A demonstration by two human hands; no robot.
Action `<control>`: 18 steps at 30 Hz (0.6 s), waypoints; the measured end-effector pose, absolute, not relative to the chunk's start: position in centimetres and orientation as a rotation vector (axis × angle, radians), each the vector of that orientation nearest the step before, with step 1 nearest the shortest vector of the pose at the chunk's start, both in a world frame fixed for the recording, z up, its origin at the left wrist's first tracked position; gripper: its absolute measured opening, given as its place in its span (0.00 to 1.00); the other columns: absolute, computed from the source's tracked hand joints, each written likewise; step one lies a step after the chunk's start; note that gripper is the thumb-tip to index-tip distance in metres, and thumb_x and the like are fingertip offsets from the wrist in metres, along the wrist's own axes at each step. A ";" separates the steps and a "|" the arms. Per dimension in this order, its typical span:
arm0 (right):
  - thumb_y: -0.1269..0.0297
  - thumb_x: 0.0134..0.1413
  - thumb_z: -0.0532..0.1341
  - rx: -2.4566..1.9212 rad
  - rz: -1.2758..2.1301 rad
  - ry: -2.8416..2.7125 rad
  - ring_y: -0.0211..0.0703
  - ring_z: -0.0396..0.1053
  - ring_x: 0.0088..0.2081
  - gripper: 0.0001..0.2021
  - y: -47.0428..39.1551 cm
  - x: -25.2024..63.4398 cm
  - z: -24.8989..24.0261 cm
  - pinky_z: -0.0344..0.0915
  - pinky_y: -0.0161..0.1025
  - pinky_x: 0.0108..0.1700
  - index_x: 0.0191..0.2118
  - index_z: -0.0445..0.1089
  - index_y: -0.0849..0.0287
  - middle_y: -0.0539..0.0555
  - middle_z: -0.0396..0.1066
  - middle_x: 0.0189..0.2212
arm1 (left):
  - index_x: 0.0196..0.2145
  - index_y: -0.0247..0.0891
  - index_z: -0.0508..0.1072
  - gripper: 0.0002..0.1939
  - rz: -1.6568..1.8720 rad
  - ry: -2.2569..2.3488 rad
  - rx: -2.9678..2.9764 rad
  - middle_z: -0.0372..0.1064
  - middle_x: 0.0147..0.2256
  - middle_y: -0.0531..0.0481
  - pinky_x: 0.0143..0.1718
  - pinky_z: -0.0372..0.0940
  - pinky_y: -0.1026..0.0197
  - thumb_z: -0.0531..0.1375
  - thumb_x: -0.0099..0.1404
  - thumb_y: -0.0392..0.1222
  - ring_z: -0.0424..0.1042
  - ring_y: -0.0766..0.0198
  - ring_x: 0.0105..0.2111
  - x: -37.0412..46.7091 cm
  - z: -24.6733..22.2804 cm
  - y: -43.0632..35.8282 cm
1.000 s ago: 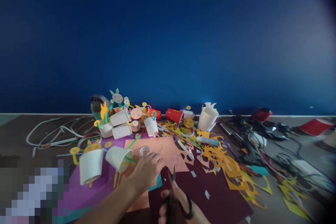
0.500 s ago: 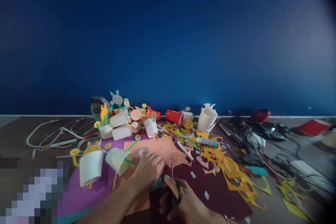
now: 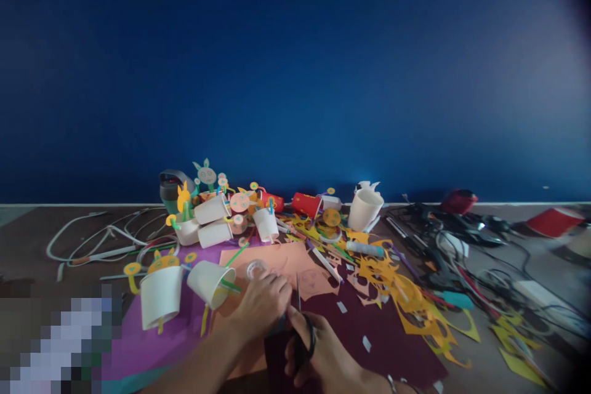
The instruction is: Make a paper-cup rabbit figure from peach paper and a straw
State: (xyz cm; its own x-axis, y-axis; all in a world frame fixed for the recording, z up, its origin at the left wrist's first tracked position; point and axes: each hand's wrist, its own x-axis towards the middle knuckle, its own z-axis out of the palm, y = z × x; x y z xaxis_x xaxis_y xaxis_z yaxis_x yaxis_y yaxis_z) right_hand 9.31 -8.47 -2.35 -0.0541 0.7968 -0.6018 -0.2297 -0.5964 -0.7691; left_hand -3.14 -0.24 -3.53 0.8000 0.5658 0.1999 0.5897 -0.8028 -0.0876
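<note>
My right hand (image 3: pixel 325 348) has its fingers through the black handles of a pair of scissors (image 3: pixel 298 289), whose narrow blades point away from me over the peach paper (image 3: pixel 277 253). Faint pencil drawings of round faces show on that sheet. Close by on the left, my left hand (image 3: pixel 268 298) is curled closed on the peach paper, its fingertips partly hidden near the scissors. A roll of clear tape (image 3: pixel 255 268) lies just beyond its knuckles. Under the right hand spreads a dark maroon sheet (image 3: pixel 369 326) with small white scraps.
White paper cups (image 3: pixel 160 298) with paper faces and pipe-cleaner limbs stand or lie to the left on purple paper (image 3: pixel 152 345). Yellow paper offcuts (image 3: pixel 406 295) and a glue stick (image 3: pixel 364 249) are to the right. Black cables (image 3: pixel 512 249) tangle farther right, before a blue partition (image 3: pixel 295 74).
The scissors and right hand have shifted slightly left, closer to my left hand. The left hand stays on the peach paper; the rest looks the same.
</note>
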 end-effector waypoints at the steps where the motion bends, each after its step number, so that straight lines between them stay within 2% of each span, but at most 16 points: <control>1: 0.39 0.45 0.60 -1.467 1.736 -0.614 0.35 0.65 0.14 0.28 -8.4 9.1 -2.3 0.56 0.26 0.10 0.38 0.58 0.61 0.46 0.65 0.14 | 0.33 0.35 0.68 0.02 -0.245 -0.917 -2.841 0.71 0.33 0.48 0.38 0.58 0.55 0.56 0.63 0.34 0.69 0.58 0.36 -3.1 -3.6 -0.2; 7: 0.38 0.41 0.62 -1.406 1.696 -0.599 0.36 0.64 0.13 0.30 -8.4 8.3 -2.5 0.53 0.26 0.09 0.36 0.59 0.61 0.44 0.63 0.13 | 0.34 0.35 0.68 0.03 -0.243 -0.925 -2.849 0.70 0.35 0.48 0.38 0.58 0.54 0.55 0.63 0.33 0.69 0.57 0.36 -3.1 -3.7 -0.2; 12: 0.36 0.39 0.61 -1.378 1.700 -0.521 0.36 0.66 0.14 0.30 -8.2 8.3 -2.8 0.56 0.26 0.11 0.35 0.60 0.62 0.46 0.64 0.13 | 0.35 0.35 0.68 0.04 -0.277 -0.882 -2.861 0.70 0.35 0.48 0.39 0.58 0.55 0.54 0.64 0.32 0.69 0.58 0.36 -3.2 -3.7 -0.2; 18: 0.36 0.39 0.61 -1.376 1.649 -0.563 0.32 0.61 0.12 0.30 -8.1 8.3 -3.0 0.51 0.25 0.09 0.33 0.59 0.61 0.43 0.61 0.12 | 0.33 0.36 0.68 0.03 -0.251 -0.915 -2.872 0.70 0.34 0.48 0.39 0.58 0.55 0.55 0.64 0.33 0.69 0.58 0.36 -3.1 -3.4 -0.3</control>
